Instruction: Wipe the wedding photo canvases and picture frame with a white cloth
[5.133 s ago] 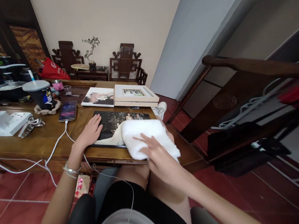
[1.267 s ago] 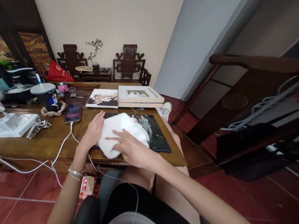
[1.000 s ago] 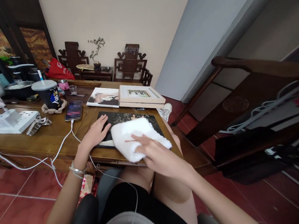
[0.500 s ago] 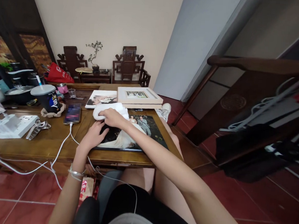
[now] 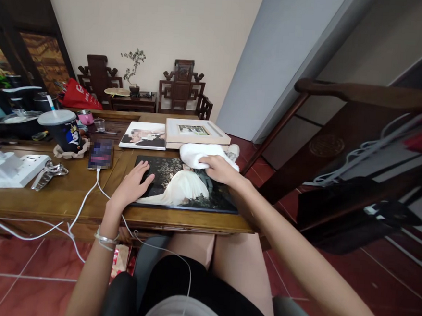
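Note:
A dark photo panel (image 5: 180,187) lies flat on the wooden table (image 5: 56,198) in front of me. My left hand (image 5: 133,185) rests flat on its left edge, fingers spread, pressing it down. My right hand (image 5: 221,170) is closed on a white cloth (image 5: 197,154) at the panel's far right corner. The cloth is bunched under my fingers and partly covers the top of the picture.
Behind the panel sit a light framed photo (image 5: 195,132) and a flat print (image 5: 143,136). A phone (image 5: 101,153) with a white cable, a dark cup (image 5: 63,129) and a white power strip (image 5: 17,168) lie to the left. A dark wooden rail (image 5: 363,91) stands on the right.
My right hand has slid the white cloth from the panel's far left corner across to its far right corner. The left hand has stayed on the left edge.

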A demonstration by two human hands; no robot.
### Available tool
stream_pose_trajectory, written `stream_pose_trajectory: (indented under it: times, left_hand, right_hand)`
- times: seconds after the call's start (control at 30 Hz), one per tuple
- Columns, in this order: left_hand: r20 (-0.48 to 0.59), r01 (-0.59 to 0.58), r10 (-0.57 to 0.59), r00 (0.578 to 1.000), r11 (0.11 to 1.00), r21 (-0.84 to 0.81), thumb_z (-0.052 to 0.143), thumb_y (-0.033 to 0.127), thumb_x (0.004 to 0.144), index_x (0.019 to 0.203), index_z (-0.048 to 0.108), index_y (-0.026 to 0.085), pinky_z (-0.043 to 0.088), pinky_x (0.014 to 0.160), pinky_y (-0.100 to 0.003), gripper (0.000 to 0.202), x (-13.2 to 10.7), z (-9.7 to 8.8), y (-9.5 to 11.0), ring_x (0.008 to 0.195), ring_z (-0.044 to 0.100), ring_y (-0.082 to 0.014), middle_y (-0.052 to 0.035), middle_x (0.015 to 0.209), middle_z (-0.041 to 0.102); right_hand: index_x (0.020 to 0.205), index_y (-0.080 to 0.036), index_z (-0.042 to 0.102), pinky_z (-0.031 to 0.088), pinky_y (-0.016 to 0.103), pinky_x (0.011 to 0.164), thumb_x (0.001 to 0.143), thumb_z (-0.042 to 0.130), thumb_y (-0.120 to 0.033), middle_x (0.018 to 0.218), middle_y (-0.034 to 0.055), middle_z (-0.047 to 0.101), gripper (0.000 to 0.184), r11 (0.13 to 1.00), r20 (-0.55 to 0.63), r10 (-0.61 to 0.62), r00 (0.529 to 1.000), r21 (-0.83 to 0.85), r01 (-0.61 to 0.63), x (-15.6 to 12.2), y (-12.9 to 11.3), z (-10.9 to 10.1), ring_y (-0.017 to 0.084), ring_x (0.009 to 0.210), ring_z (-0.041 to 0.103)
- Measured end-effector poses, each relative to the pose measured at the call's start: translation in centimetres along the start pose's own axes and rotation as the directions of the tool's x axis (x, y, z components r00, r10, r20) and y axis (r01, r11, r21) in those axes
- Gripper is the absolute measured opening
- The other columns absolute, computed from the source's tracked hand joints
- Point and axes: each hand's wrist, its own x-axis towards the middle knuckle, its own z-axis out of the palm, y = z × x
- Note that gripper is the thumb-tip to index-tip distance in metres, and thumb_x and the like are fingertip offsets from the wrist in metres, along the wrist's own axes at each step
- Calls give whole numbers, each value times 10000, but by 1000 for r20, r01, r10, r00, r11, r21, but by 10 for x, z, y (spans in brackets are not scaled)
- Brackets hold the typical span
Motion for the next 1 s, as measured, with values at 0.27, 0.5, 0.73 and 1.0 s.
stream_pose_trajectory:
  times: [0.27, 0.5, 0.73, 1.0]
  left_hand:
    - [-18, -38, 39, 999, 999, 31, 369, 396, 928, 1317, 503, 93, 228, 1179, -402, 511, 2, 2, -4, 1427, 292, -222, -149, 1484, 415]
    - [-38, -48, 50, 998, 998, 43, 375, 408, 926, 1331, 493, 129, 245, 1170, -429, 506, 4, 7, -10, 1428, 290, -226, -135, 1482, 424]
    - [-52, -57, 60, 997, 996, 66, 384, 417, 922, 1326, 500, 136, 247, 1169, -433, 506, 3, 7, -11, 1417, 314, -231, -129, 1474, 437]
    - [-44, -82, 86, 995, 993, 81, 373, 421, 930, 1322, 502, 97, 251, 1172, -408, 525, 2, 5, -10, 1416, 316, -227, -151, 1465, 443]
  right_hand:
    - [913, -144, 685, 462, 385, 921, 606, 384, 26, 1083, 134, 688, 462, 999, -18, 42, 999, -6, -42, -53, -6, 0, 278, 1150, 581]
    - [930, -215, 682, 276, 539, 1140, 598, 383, 55, 1402, 57, 526, 522, 993, 8, -46, 999, 108, 45, -139, -79, -10, 251, 1395, 332]
    - [924, -219, 682, 291, 543, 1128, 608, 386, 51, 1374, 68, 552, 510, 989, -1, -63, 998, 135, 62, -139, -78, -11, 254, 1368, 380]
    - [867, -158, 677, 475, 332, 848, 602, 382, 16, 967, 107, 712, 433, 999, -7, -21, 1000, 41, 22, -42, -12, -7, 254, 1002, 644]
